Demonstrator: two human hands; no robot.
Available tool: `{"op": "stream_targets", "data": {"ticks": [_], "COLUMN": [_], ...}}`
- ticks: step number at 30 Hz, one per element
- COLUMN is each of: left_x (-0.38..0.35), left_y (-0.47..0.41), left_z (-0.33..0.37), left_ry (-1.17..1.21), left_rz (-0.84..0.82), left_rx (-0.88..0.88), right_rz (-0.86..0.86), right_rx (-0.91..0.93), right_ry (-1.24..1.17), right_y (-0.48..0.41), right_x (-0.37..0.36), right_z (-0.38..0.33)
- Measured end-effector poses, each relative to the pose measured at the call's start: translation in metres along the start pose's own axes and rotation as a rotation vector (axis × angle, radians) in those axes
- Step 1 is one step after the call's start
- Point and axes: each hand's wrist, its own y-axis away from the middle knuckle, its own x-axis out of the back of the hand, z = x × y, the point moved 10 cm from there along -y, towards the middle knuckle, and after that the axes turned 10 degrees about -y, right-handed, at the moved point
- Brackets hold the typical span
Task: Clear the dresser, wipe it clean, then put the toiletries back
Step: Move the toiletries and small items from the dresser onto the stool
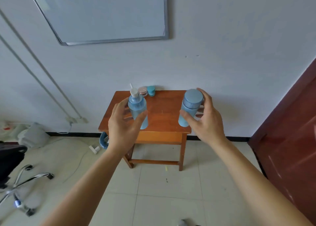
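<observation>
Holding one bottle per hand, centre of frame, over the small wooden dresser (162,116).

Left hand (124,121): fingers curled behind a pale blue pump bottle (136,106), thumb across its front, grip at mid-body. Right hand (207,121): wrapped round a blue capped bottle (190,104), thumb low on the front, fingers round the back near the cap. Both bottles are tilted slightly inward at the base. Cannot tell whether either base touches the top; they look lifted.

Handling, judged:
- Both are smooth, rigid plastic cylinders, probably light to moderate. The fill level is not readable.
- The pump bottle is translucent, and fingers show through its wall. Its white pump head with thin nozzle is the weak point, so take the body, not the neck.
- The capped bottle is opaque and matte, with a wide flat cap. The seam under the cap gives a natural stop for the fingers.
- The walls are likely slippery if damp, so a full wrap beats a pinch.

Left on the dresser, at the back edge against the wall, upper centre of the tabletop: a pink jar (143,91) and a teal jar (151,90), side by side, both short, round and lidded. Each is a fingertip pick from above.

The dresser top is glossy orange-brown varnished wood, flat, with light scratches.
</observation>
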Motion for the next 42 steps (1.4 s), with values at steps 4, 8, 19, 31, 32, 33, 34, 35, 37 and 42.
{"op": "stream_targets", "data": {"ticks": [4,8,19,31,32,33,34,35,37,42], "left_x": [-0.012,-0.036,-0.145,-0.249,-0.256,-0.260,-0.266,-0.271,-0.278,-0.286], "left_y": [-0.062,-0.123,-0.309,-0.417,-0.418,-0.418,-0.419,-0.419,-0.421,-0.427], "left_z": [-0.021,-0.067,-0.249,-0.389,-0.396,-0.401,-0.406,-0.411,-0.420,-0.429], "left_ry": [-0.002,-0.002,-0.001,-0.073,-0.075,-0.077,-0.080,-0.082,-0.089,-0.109], "left_rz": [0.030,0.022,-0.194,-0.413,-0.418,-0.419,-0.423,-0.427,-0.436,-0.437], "left_rx": [0.045,0.107,0.248,0.398,0.404,0.404,0.407,0.412,0.414,0.390], "right_rz": [-0.063,-0.138,-0.101,-0.042,-0.037,-0.031,-0.022,-0.014,-0.001,-0.018], "right_rx": [0.019,-0.010,-0.269,-0.513,-0.526,-0.533,-0.542,-0.552,-0.564,-0.577], "right_ry": [-0.029,-0.029,0.064,0.136,0.141,0.138,0.132,0.124,0.113,0.109], "right_y": [-0.073,-0.127,-0.273,-0.343,-0.342,-0.342,-0.341,-0.340,-0.339,-0.338], "right_x": [-0.045,-0.100,-0.232,-0.344,-0.348,-0.352,-0.355,-0.358,-0.361,-0.367], "right_z": [0.021,0.051,0.166,0.292,0.300,0.306,0.313,0.319,0.328,0.339]}}
